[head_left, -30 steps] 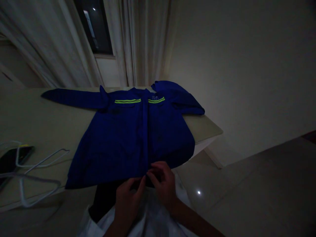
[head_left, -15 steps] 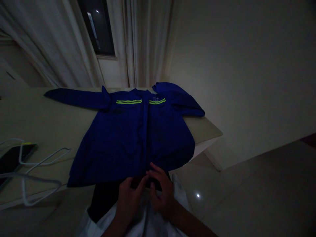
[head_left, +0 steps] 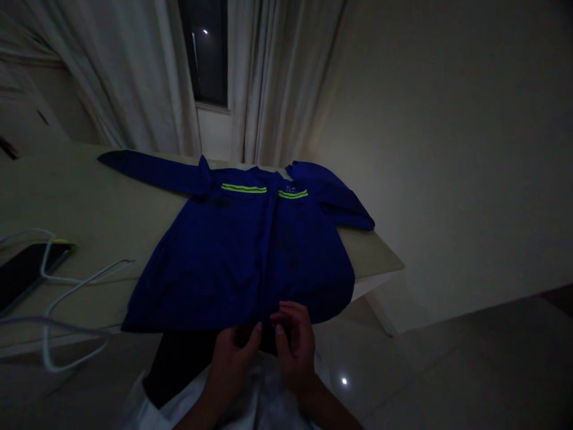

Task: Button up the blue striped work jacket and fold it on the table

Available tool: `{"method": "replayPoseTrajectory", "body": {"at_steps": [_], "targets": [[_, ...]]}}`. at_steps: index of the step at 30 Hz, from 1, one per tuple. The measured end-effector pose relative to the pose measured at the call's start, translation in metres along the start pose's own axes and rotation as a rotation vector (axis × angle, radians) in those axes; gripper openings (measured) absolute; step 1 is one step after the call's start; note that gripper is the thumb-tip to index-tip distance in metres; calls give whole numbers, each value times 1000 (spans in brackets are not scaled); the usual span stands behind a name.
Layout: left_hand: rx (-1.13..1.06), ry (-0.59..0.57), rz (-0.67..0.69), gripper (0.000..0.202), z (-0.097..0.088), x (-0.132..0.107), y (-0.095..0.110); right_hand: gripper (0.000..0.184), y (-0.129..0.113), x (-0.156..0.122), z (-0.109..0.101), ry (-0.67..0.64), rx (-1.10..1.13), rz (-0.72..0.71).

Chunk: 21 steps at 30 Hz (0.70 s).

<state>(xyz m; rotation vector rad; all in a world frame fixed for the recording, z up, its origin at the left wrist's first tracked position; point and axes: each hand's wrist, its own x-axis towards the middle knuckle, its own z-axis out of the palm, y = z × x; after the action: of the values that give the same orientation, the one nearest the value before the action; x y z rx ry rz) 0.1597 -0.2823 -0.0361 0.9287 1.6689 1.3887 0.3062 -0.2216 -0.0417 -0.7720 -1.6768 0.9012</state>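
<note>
A blue work jacket (head_left: 242, 251) with yellow-green reflective stripes lies spread flat on a pale table (head_left: 89, 209), front up, collar away from me. One sleeve stretches out to the far left; the other is folded at the far right corner. My left hand (head_left: 233, 358) and my right hand (head_left: 293, 346) are together at the middle of the jacket's near hem, where the two front panels meet. The fingers of both hands are curled and pinch the hem edge. The room is dim, so small details at the hem are hard to make out.
A white wire hanger (head_left: 58, 310) lies on the table at the left, beside a dark phone (head_left: 27, 272). Curtains (head_left: 134, 77) and a dark window (head_left: 208, 51) stand behind the table. Tiled floor (head_left: 447, 370) lies to the right.
Both hands stay at the jacket's near hem, fingers shifting a little on the edge. The view has tilted and swung slightly, so the jacket and table appear lower and further right.
</note>
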Motion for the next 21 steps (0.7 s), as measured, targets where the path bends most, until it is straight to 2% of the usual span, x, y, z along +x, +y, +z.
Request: {"method": "replayPoseTrajectory", "body": {"at_steps": [5,8,14,21], "targets": [[49,30,-10,49,5,0,6,21,-2,44,-11,45,-76,-83],[66,49,-2,48,5,0,8,18,-4,56,-10,21,-134,-104],[-39,36,-37,43,4,-2,13,19,-16,31,4,-58,-308,-170],[-249,-17,-89,45,4,0,4,21,-11,17,4,-61,-293,-136]]}}
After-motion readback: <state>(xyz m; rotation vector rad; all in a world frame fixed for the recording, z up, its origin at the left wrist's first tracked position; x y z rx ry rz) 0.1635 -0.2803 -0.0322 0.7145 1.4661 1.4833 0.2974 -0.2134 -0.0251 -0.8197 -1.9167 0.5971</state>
